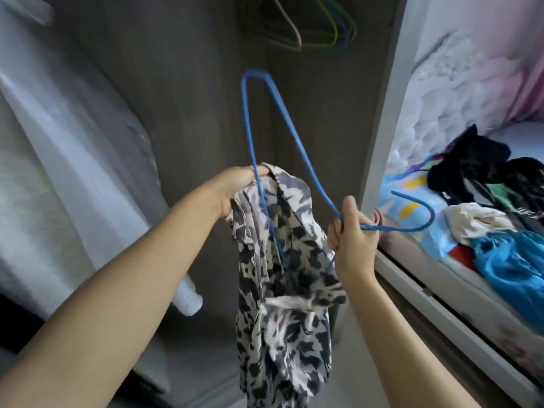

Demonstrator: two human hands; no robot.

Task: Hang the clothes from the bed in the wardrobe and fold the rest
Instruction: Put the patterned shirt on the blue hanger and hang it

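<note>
The left hand (235, 187) grips the top edge of the patterned garment (282, 260), fingers curled round the cloth at what appears to be its neck opening, though the folds hide which opening it is. This holds the fabric spread so the blue hanger (250, 128) can pass inside. The right hand (350, 231) is closed round the hanger at the base of its hook, which points right toward the bed (412, 231); one hanger arm is already threaded into the cloth. Garment and hanger are held in front of the open wardrobe (191, 98), where spare hangers (323, 33) wait on the far rail. More clothes (485, 216) lie heaped on the bed at right, not yet handled.
</note>
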